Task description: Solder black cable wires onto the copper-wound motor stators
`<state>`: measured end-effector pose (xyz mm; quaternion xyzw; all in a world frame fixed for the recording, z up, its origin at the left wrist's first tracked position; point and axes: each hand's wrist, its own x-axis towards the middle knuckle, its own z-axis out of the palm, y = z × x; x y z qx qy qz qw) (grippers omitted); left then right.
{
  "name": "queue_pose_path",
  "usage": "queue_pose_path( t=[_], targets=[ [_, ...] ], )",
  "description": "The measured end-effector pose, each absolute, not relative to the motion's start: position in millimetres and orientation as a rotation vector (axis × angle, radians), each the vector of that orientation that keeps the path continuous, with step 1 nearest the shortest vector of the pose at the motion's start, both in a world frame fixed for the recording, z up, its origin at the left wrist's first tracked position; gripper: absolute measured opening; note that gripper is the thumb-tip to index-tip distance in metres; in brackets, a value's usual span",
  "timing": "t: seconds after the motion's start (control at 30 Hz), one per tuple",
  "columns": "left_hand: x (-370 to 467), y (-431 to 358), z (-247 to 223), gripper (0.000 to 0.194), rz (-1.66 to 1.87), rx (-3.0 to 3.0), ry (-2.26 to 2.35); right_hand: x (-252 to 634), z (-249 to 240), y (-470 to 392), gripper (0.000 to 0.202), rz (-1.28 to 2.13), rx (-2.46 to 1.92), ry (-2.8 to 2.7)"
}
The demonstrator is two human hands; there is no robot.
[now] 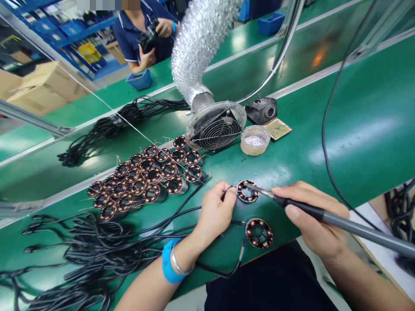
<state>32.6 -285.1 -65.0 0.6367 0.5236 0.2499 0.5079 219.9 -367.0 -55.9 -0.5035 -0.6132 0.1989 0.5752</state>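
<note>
My right hand (319, 218) is closed round the grip of a soldering iron (343, 225). The iron's metal tip reaches over the rim of a copper-wound motor stator (247, 191) standing on the green bench. Beside that stator, my left hand (218, 211) is closed in a pinch on the end of a black cable (228, 192), close to the stator's left edge. A second stator (259, 233) sits nearer to me, with thin coloured wires from a black cable meeting its left side. The exact contact at the iron's tip is too small to tell.
Several stators (152, 193) stand grouped at left, thin wires sticking up. Black cables (84, 246) lie heaped in front of them. A fume duct with a fan (217, 131), a small round tub (255, 144) and a sponge (277, 129) are behind. Across the bench stands a person (142, 39) holding a dark object.
</note>
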Motion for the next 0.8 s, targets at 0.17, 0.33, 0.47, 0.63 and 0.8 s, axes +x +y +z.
queue_pose_path(
  t=[0.17,0.33,0.47,0.63,0.8],
  targets=[
    [33,-285,-65,0.032,0.598,1.563,1.272,220,-66,-368,0.022,0.527,-1.229,-1.322],
    [32,-287,-65,0.032,0.601,1.583,1.274,218,-72,-365,0.022,0.535,-1.215,-1.322],
    [32,-287,-65,0.031,0.596,1.602,1.288,217,-70,-364,0.022,0.529,-1.209,-1.336],
    [33,-287,-63,0.031,0.590,1.634,1.296,214,-60,-364,0.022,0.487,-1.185,-1.413],
    [34,-288,-62,0.031,0.595,1.644,1.286,206,-51,-364,0.027,0.351,-1.119,-1.533]
  ],
)
